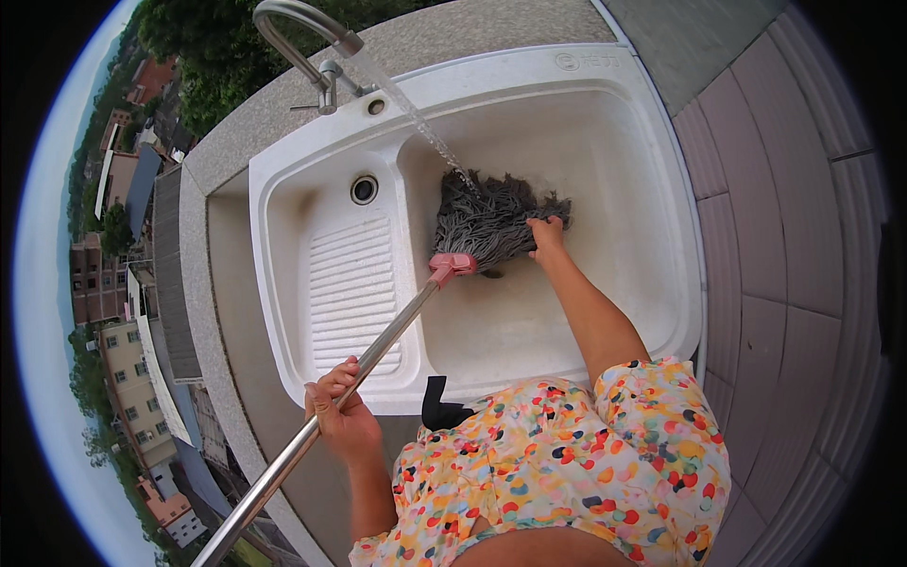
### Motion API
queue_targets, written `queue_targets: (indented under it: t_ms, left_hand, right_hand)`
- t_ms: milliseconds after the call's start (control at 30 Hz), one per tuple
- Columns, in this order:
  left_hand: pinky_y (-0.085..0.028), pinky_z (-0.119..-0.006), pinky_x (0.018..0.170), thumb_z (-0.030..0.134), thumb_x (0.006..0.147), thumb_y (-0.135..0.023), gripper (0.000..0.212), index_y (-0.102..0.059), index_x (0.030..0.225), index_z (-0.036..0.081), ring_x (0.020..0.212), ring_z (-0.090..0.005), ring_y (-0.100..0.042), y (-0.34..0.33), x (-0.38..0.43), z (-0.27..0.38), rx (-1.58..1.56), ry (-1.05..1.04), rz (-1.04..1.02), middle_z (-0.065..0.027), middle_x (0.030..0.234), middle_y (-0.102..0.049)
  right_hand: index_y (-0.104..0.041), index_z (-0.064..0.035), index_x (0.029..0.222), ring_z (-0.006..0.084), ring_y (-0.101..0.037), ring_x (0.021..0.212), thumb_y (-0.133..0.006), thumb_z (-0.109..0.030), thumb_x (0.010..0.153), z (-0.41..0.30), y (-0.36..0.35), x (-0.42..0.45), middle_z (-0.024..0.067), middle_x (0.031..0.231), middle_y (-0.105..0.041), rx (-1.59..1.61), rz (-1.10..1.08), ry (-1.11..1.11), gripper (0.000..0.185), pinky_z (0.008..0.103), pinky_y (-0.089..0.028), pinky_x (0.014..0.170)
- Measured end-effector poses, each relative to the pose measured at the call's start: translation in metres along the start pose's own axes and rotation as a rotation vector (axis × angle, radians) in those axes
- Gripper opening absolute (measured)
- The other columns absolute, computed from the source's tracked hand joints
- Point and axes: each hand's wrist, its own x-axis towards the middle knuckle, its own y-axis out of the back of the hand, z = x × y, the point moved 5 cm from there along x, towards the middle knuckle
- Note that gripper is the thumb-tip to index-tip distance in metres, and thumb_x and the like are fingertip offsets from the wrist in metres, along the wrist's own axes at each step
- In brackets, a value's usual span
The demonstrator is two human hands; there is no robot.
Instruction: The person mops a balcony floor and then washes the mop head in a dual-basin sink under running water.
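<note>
My left hand (345, 414) is wrapped around the metal handle (397, 322) of a mop, near the front edge of a white laundry sink (333, 404). A pink plastic clamp (451, 266) joins the handle to a wet mop head of grey yarn strands (482, 220), which lies in the large basin. At the mop head's right edge, my right hand (548, 237) grips some of the strands, its fingertips partly hidden among them. Water (421, 127) runs from a curved metal faucet (305, 42) onto the far part of the strands.
Left of the basin is a ribbed washboard (354, 298) with a round drain (364, 189) above it. A speckled stone ledge (212, 298) borders the sink at the left and back, with buildings far below. A tiled wall (772, 248) rises at the right.
</note>
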Motion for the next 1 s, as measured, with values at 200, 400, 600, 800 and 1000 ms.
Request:
queue_targets:
  t_ms: [200,400,600,800,1000]
  left_hand:
    - [-0.041,-0.047,0.082,0.012,0.08,-0.041,0.019,-0.047,0.067,0.001,0.067,-0.0252,-0.055,-0.022,0.0,0.031,0.129,-0.155,-0.201,-0.0133,0.06,-0.05]
    - [-0.039,-0.035,0.054,0.014,0.078,-0.039,0.021,-0.037,0.058,0.007,0.042,-0.0158,-0.04,-0.031,-0.011,0.037,-0.014,-0.162,-0.336,-0.0063,0.045,-0.039]
    - [-0.039,-0.034,0.05,0.011,0.077,-0.04,0.024,-0.033,0.055,0.007,0.04,-0.0164,-0.039,-0.025,-0.029,0.035,-0.032,-0.147,-0.239,-0.0071,0.044,-0.038]
    - [-0.039,-0.035,0.049,0.01,0.077,-0.041,0.025,-0.031,0.054,0.007,0.04,-0.0167,-0.039,-0.022,-0.025,0.028,-0.054,-0.17,-0.259,-0.0078,0.045,-0.038]
    - [-0.039,-0.035,0.048,0.01,0.077,-0.042,0.025,-0.031,0.054,0.007,0.039,-0.0167,-0.039,-0.01,-0.018,0.018,-0.06,-0.16,-0.249,-0.0078,0.044,-0.038]
  right_hand:
    - [-0.026,-0.0173,0.128,0.0361,-0.027,0.116,-0.051,-0.04,0.08,-0.016,0.003,-0.013,0.0111,0.134,-0.021,-0.623,0.381,0.369,0.059,0.0504,-0.031,0.09]
    - [-0.025,-0.0271,0.132,0.0365,-0.023,0.12,-0.053,-0.055,0.072,-0.042,-0.071,-0.045,0.0114,0.133,-0.025,-0.975,0.198,0.685,0.071,0.0596,-0.02,0.091]
    - [-0.037,-0.0192,0.127,0.0337,-0.031,0.119,-0.065,-0.04,0.066,-0.056,-0.093,-0.051,0.0144,0.13,-0.033,-1.178,-0.141,0.674,0.071,0.0506,-0.026,0.093]
    - [-0.048,-0.0065,0.114,0.0294,-0.049,0.102,-0.07,-0.025,0.06,-0.047,-0.041,-0.026,0.0157,0.11,-0.052,-0.507,0.0,0.378,0.061,0.0335,-0.037,0.087]
    - [-0.057,-0.0047,0.079,0.0264,-0.046,0.085,-0.068,-0.032,0.06,0.001,-0.02,-0.129,0.0084,0.094,-0.049,-0.937,0.028,0.846,0.036,0.0395,-0.036,0.073]
